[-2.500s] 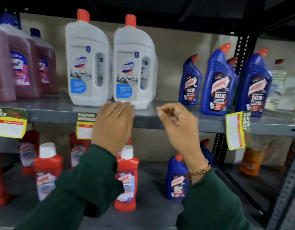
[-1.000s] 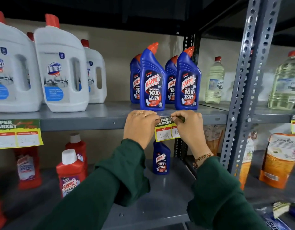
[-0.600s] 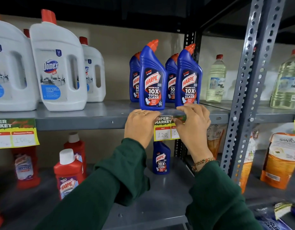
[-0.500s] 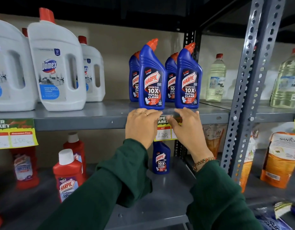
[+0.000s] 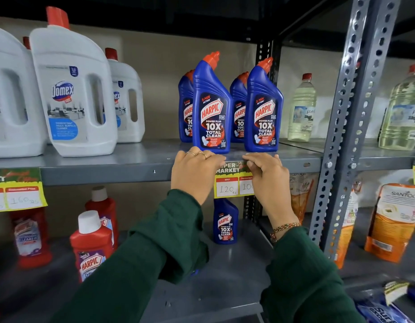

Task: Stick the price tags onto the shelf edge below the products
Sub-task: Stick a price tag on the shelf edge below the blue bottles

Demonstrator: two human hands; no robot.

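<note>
Price tag under two hands, below four blue bottles.

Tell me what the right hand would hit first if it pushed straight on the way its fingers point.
The right hand points left along the shelf edge, over the price tag. Going on, it would likely meet the left hand first; only a small gap shows between their fingertips.

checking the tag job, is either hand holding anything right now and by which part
Both hands, left hand and right hand, press the price tag by its top strip against the shelf edge; no full grasp shows.
</note>
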